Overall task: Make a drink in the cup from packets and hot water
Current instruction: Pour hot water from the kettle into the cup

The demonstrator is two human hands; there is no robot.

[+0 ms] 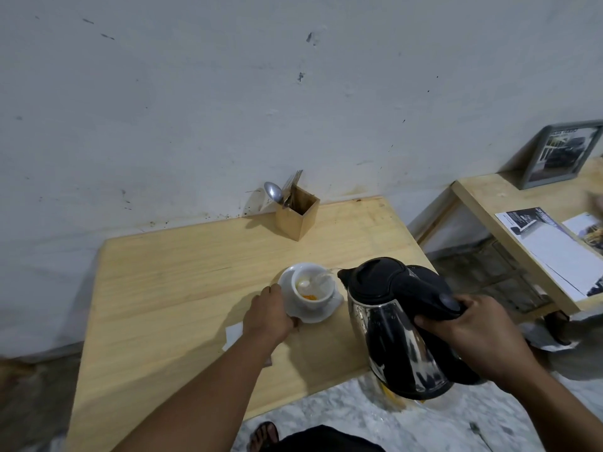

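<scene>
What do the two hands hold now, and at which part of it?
The right hand holds the kettle by its black handle, tilted toward the cup. The left hand grips the saucer at its rim.

- Right hand (479, 337) grips the tilted kettle (401, 324) by its handle, water streaming into the white cup (313, 288).
- Left hand (270, 316) touches the saucer (321, 313).
- Wooden cutlery box (297, 216) stands near the tabletop's (169, 288) far edge.
</scene>
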